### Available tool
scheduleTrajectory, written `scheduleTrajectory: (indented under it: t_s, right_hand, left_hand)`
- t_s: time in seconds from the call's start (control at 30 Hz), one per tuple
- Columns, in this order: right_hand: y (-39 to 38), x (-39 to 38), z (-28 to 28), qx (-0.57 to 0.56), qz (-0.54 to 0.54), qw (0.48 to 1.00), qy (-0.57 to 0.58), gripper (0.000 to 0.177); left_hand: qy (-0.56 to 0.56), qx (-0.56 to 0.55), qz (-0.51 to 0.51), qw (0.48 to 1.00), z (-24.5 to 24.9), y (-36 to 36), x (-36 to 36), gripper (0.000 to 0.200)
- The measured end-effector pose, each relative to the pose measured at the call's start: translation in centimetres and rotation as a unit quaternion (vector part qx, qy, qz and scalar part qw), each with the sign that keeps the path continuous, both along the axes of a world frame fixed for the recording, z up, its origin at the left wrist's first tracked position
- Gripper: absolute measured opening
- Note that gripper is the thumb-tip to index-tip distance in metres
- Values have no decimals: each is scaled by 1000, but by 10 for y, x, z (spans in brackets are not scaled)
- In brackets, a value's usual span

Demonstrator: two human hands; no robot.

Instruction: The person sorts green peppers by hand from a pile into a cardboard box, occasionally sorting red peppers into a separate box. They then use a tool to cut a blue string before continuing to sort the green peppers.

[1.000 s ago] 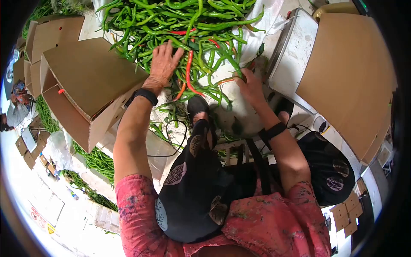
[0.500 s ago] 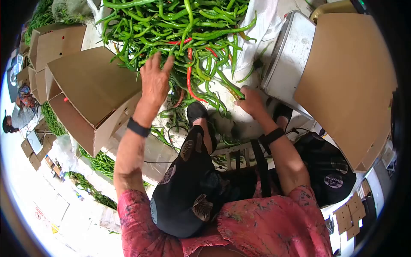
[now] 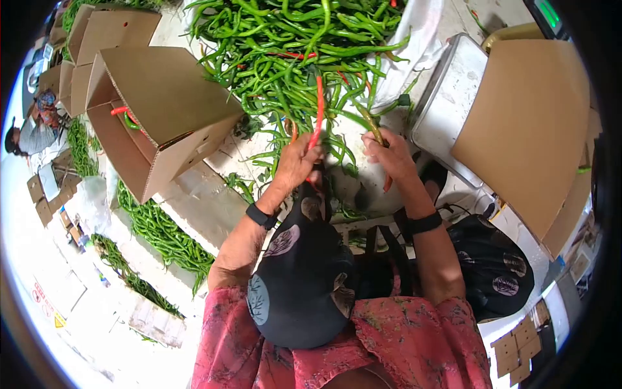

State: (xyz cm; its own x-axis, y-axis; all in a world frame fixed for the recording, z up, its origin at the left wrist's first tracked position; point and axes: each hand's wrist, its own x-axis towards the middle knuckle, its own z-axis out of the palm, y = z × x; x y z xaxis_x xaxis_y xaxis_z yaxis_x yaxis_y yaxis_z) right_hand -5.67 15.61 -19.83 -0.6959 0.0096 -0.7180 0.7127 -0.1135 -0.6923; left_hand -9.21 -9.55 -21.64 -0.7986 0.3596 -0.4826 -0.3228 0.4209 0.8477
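My left hand [image 3: 298, 163] is closed around a long red chili pepper [image 3: 319, 104], which points up from the fist. Another orange-red tip sticks out beside its fingers. To the right, my right hand [image 3: 392, 157] pinches a greenish-brown chili pepper [image 3: 371, 124]; a reddish pepper end [image 3: 387, 184] shows below the palm. Both hands are above my lap, just short of a large heap of green chili peppers [image 3: 278, 39] with a few red ones mixed in. The fingers partly hide what each hand holds.
An open cardboard box [image 3: 170, 87] at left has a red pepper [image 3: 119, 111] inside its opening. On the right, a cardboard sheet or box [image 3: 525, 129] overlaps a metal scale platform [image 3: 453, 91]. More green peppers [image 3: 162, 236] lie at lower left. A person [image 3: 32, 129] is at far left.
My left hand has come back from the heap and closed on the red pepper. My right hand still holds its pepper. The view has shifted, and peppers now show in the left box's opening.
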Motion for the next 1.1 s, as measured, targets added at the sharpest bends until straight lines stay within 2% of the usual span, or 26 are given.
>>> scheduleTrajectory:
  t_s: [0.03,0.07,0.1,0.13,0.17,0.2,0.23,0.3,0.33,0.37,0.4,0.47,0.5,0.53,0.6,0.63,0.7,0.73,0.8,0.83,0.87,0.93,0.97,1.0,1.03,1.1]
  right_hand:
    - [1,-2,-4,139,83,985,52,22]
    - [0,0,-10,138,86,985,54,22]
    - [-1,6,-19,320,114,928,151,23]
    - [-3,14,-27,486,138,829,241,25]
    - [-3,18,-34,544,123,777,291,26]
    - [-8,17,-32,541,127,778,293,26]
    - [-11,14,-23,524,143,786,296,26]
    - [-14,4,0,510,158,791,299,26]
    - [-17,-4,17,289,124,938,142,27]
    - [-22,-9,25,40,79,996,-27,28]
    - [-29,-8,24,39,78,996,-24,28]
    - [-40,0,12,-172,-34,982,-64,24]
    - [-43,1,10,-173,-34,982,-65,24]
    - [-48,1,7,-204,-42,975,-83,25]
    - [-61,4,2,-239,-47,965,-101,25]
    - [-64,6,0,-259,-50,960,-96,25]
    - [-71,11,-9,-286,-92,952,-55,25]
    - [-71,6,6,-284,-91,953,-56,25]
    - [-65,-4,40,-132,-140,978,82,24]
    - [-53,1,22,-94,-119,982,109,20]
    - [-41,6,0,-94,-119,983,107,20]
    - [-23,4,-25,-343,-222,909,-87,23]
    - [-23,5,-22,-303,-224,920,-109,21]
    - [-22,5,-15,-297,-226,922,-108,21]
    - [-21,6,-10,-292,-227,923,-110,19]
    - [-18,7,-10,-290,-234,922,-110,16]
  left_hand:
    - [78,-100,-9,992,-4,-13,6,20]
    - [154,-197,-19,968,-10,-27,9,23]
    - [235,-242,-5,941,-33,-43,12,26]
    - [251,-253,5,934,-30,-46,9,30]
    - [279,-248,23,928,-35,-46,4,30]
    - [307,-241,42,920,-42,-41,0,30]
    - [237,-290,7,927,-49,-38,-2,34]
    - [201,-292,26,935,-59,-20,-2,35]
    - [166,-298,45,939,-59,-11,-3,37]
    - [165,-281,89,941,-56,-6,-3,33]
    - [168,-281,89,941,-49,-6,-2,33]
    - [79,-186,63,977,-20,-1,3,24]
    - [-44,-105,85,990,18,10,2,21]
    - [-68,12,97,993,14,12,14,20]
    - [-83,113,79,987,21,14,34,26]
    - [-83,114,80,987,32,15,33,26]
    - [44,-23,-102,994,50,18,25,30]
    - [44,-20,-100,994,47,13,23,30]
    - [101,33,-55,993,32,1,11,30]
    - [97,5,55,994,20,0,1,29]
    - [100,-69,106,987,-1,-4,-14,31]
    - [130,-110,86,982,-15,1,-49,27]
    - [232,-238,-4,943,-24,10,-60,27]
    - [326,-356,-93,871,-33,18,-68,30]
    - [326,-352,-93,873,-40,22,-74,30]
    - [418,-395,-164,802,-48,24,-86,30]
